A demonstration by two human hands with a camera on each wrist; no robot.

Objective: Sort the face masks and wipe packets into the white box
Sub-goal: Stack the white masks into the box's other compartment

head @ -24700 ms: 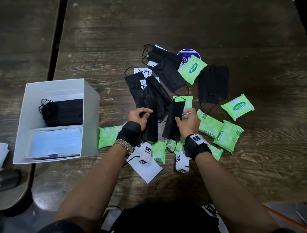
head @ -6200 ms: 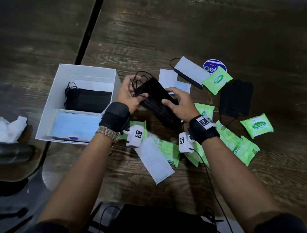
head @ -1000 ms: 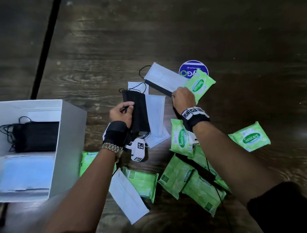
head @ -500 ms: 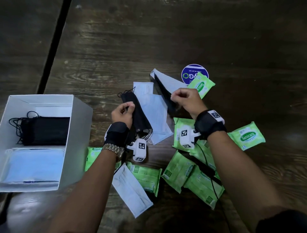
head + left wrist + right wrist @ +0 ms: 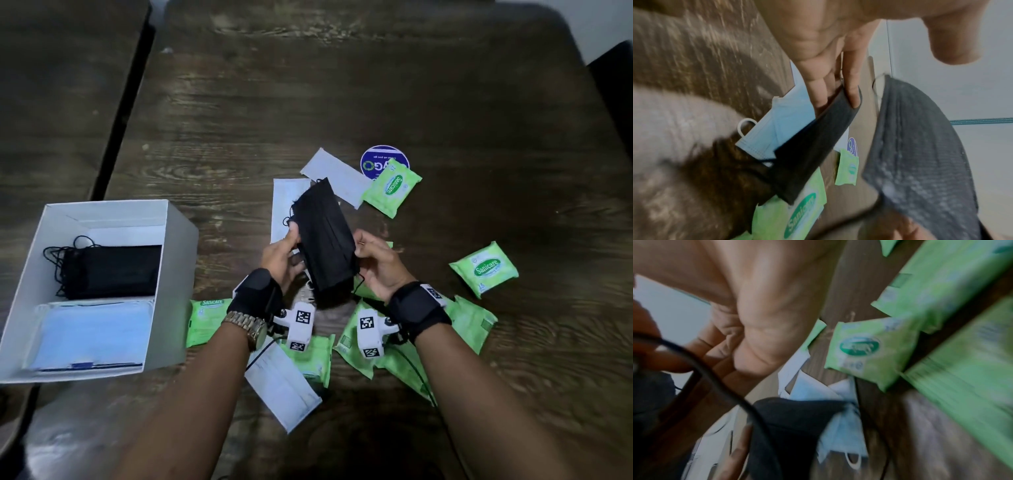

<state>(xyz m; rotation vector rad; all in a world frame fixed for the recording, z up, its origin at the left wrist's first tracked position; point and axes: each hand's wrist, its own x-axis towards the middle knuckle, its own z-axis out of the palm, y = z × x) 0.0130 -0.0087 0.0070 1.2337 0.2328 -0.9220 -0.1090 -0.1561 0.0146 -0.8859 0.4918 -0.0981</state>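
— Which step is this?

— Gathering black masks. Both hands hold a small stack of black masks point(image 5: 323, 240) up off the table point(image 5: 445, 102), between them. The left hand point(image 5: 281, 260) pinches the stack's left edge, thumb on top; the right hand point(image 5: 378, 265) curls round its right edge.

— Where is the box?

— The white box point(image 5: 178, 260) stands well to the left of the grip, with black masks in its far half and blue masks point(image 5: 92, 335) in its near half.

— So what does the next move call for?

— I judge: square the stack, then carry it left and lay it on the box's black pile, ear loops tucked in.

— And the rest?

— White masks point(image 5: 334, 174) lie just beyond the grip, wipe packets point(image 5: 392, 186) to its right and under the wrists. None is boxed yet.

— Do the wrist views add anything?

— They are blurred; the left one seems to show fingers point(image 5: 852, 91) along a mask's edge.
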